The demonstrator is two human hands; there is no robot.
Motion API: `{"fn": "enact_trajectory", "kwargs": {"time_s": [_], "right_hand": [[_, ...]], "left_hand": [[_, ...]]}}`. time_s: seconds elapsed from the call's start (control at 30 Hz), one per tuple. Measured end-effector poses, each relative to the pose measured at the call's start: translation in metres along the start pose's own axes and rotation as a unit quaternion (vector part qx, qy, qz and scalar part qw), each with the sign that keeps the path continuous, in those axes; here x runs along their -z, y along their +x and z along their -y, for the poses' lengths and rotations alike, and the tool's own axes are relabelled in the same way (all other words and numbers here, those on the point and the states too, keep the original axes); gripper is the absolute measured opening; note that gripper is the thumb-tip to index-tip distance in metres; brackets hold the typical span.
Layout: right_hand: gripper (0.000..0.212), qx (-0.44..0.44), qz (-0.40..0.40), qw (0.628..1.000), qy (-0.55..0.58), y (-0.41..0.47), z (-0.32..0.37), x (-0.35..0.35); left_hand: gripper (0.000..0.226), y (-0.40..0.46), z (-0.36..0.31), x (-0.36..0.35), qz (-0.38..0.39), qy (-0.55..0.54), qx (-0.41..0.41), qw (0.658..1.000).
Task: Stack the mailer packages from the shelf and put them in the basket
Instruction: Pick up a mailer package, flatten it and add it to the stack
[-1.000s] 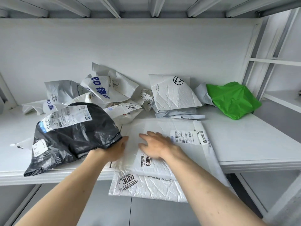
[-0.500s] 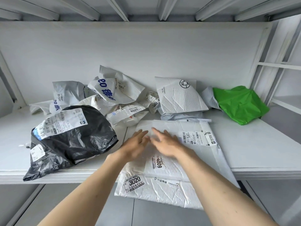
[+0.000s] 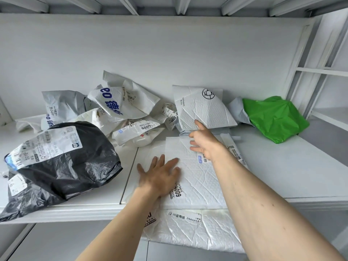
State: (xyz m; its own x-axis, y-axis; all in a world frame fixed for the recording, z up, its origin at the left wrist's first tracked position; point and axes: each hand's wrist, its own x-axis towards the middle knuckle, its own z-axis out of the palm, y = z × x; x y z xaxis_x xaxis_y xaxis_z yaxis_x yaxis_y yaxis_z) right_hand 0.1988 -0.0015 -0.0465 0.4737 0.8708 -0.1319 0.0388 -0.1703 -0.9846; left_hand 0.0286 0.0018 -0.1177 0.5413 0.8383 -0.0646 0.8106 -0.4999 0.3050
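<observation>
A stack of flat white bubble mailers lies on the white shelf and overhangs its front edge. My left hand rests flat on the top mailer, fingers spread. My right hand reaches toward the back, fingers apart, its fingertips touching the lower edge of a white mailer with a round logo that leans against the wall. A bulky black mailer with white labels sits at the left. A green mailer lies at the back right. No basket is in view.
A heap of crumpled white and grey mailers fills the back left of the shelf. A white shelf frame rises on the right. Another shelf board sits close overhead. Grey floor shows below the front edge.
My right hand has left the stack and reached back to the logo mailer. My left hand has let go of the black mailer and moved right onto the top of the stack.
</observation>
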Motion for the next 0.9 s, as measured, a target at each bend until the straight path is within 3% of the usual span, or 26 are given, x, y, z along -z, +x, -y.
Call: {"fn": "enact_trajectory", "kwargs": {"time_s": [0.2, 0.3, 0.33, 0.47, 0.6, 0.67, 0.9], "right_hand": [[0.061, -0.043, 0.011, 0.974, 0.223, 0.016, 0.001, -0.017], [0.030, -0.054, -0.015, 0.947, 0.318, 0.017, -0.002, -0.019], [0.015, -0.055, -0.038, 0.942, 0.330, 0.017, -0.003, -0.020], [0.015, -0.047, -0.216, 0.909, 0.354, 0.026, -0.009, -0.008], [0.020, -0.024, -0.162, 0.911, 0.378, 0.013, 0.000, 0.005], [0.016, -0.033, -0.136, 0.888, 0.439, 0.004, 0.007, 0.010], [0.020, 0.016, -0.102, 0.909, 0.405, -0.027, 0.024, 0.030]], "left_hand": [[0.051, 0.008, 0.001, 0.000, -0.005, 0.008, 0.009, 1.000], [0.049, 0.012, 0.006, -0.002, -0.007, -0.006, -0.005, 1.000], [0.048, 0.013, 0.007, -0.001, -0.011, -0.020, -0.011, 1.000], [0.034, 0.017, 0.014, 0.002, -0.029, -0.122, -0.019, 0.992], [0.030, 0.019, 0.020, 0.002, -0.020, -0.209, -0.039, 0.977], [0.035, 0.016, 0.018, 0.002, -0.024, -0.173, -0.030, 0.984], [0.042, 0.006, -0.003, -0.003, -0.038, -0.086, 0.017, 0.995]]}}
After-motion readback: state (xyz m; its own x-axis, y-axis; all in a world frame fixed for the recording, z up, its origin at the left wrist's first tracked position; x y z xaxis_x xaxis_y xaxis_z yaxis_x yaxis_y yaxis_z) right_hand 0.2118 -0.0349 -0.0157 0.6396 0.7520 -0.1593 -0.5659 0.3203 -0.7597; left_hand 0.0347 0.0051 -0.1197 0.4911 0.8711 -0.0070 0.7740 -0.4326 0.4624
